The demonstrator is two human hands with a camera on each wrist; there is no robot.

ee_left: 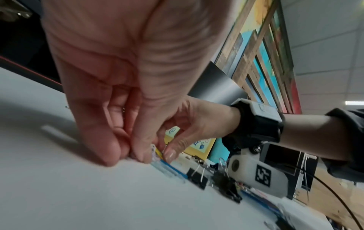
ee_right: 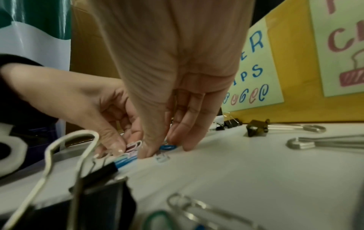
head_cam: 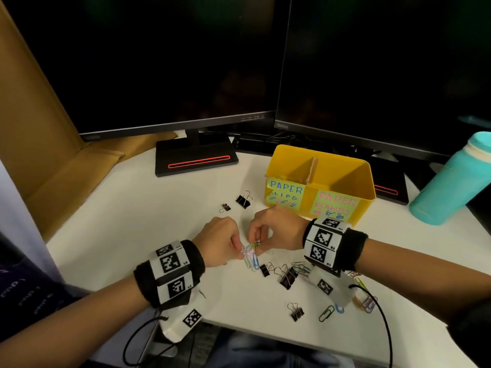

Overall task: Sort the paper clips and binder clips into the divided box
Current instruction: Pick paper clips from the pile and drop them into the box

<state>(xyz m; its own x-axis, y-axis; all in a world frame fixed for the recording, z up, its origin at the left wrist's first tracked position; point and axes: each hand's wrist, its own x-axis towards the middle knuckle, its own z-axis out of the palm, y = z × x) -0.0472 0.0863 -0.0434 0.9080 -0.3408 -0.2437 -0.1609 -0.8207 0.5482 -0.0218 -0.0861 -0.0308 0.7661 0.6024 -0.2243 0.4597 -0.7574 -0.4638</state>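
Observation:
My two hands meet at the middle of the white table over a small bunch of paper clips point(head_cam: 251, 254) in white, yellow and blue. My left hand point(head_cam: 240, 248) pinches the bunch's left end against the table point(ee_left: 130, 154). My right hand point(head_cam: 259, 244) pinches a clip at its top with thumb and forefinger point(ee_left: 167, 151); a blue clip point(ee_right: 167, 147) lies under its fingertips. The yellow divided box point(head_cam: 340, 187) stands just behind my right hand. Its left half is labelled for paper clips and its right half for clamps. Black binder clips point(head_cam: 288, 277) and loose paper clips point(head_cam: 326, 313) lie near the front.
Two more binder clips point(head_cam: 244, 200) sit left of the box. Two dark monitors stand behind, with a stand base point(head_cam: 196, 160) at the back. A teal bottle point(head_cam: 451, 181) stands at the right and a cardboard panel point(head_cam: 39, 155) at the left. The table edge runs close under my wrists.

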